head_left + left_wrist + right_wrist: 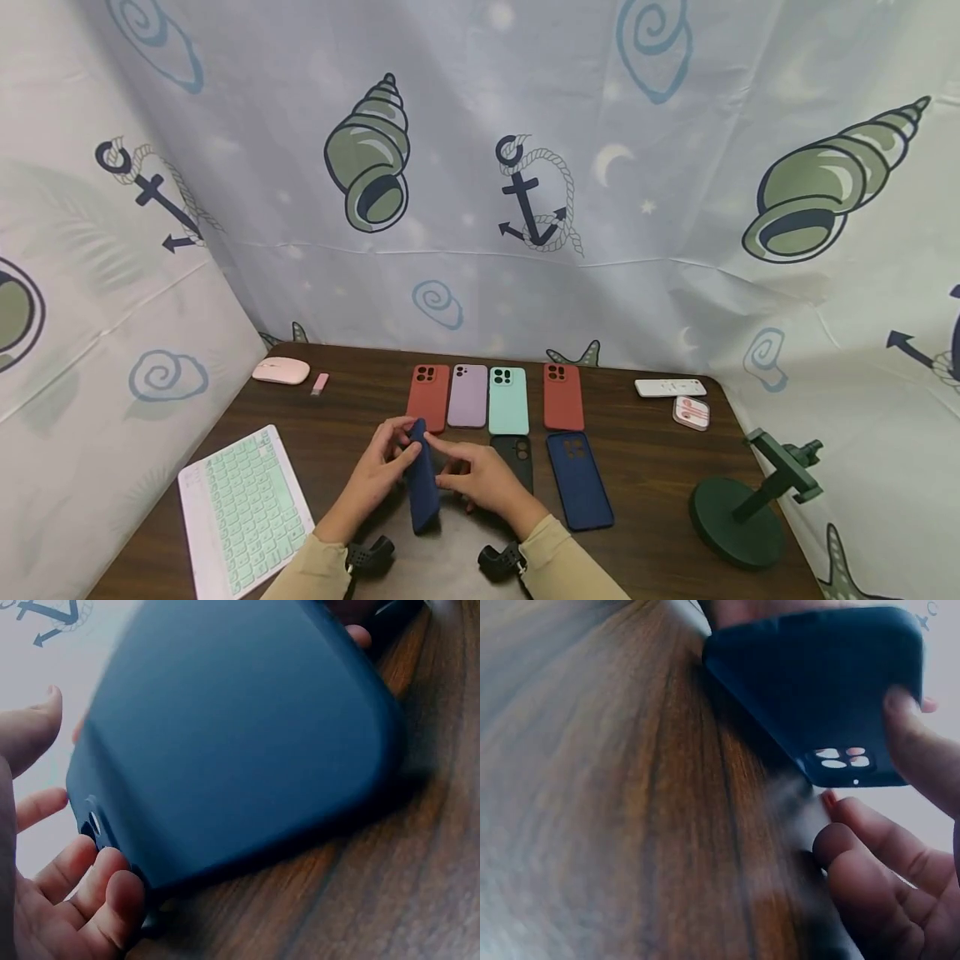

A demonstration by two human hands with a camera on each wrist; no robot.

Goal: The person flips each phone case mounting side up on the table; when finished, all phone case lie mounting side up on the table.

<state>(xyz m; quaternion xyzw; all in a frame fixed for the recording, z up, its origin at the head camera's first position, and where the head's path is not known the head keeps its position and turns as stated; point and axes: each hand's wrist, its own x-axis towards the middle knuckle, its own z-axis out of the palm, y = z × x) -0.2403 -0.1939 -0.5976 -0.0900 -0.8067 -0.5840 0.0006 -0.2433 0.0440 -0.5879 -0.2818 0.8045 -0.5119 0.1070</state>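
A dark blue phone case (423, 483) stands on its long edge, tilted, between the two hands. My left hand (375, 467) grips its far end from the left, fingers bent at the edge; in the left wrist view the fingertips (109, 877) are by a small slot. My right hand (480, 479) holds the case from the right, its index finger reaching the top edge. The right wrist view shows a digit of it pressed on the case's face (817, 690) near the camera cutouts, other fingers curled below. A black phone case (517, 454) lies partly behind the right hand.
Red (429, 396), lilac (468, 396), mint (508, 402) and another red case (563, 396) lie behind; a second blue case (580, 482) lies right. Keyboard (247, 508), mouse (281, 370) and USB stick (320, 383) are left; remote (670, 387), small white box (691, 412) and green stand (738, 521) right.
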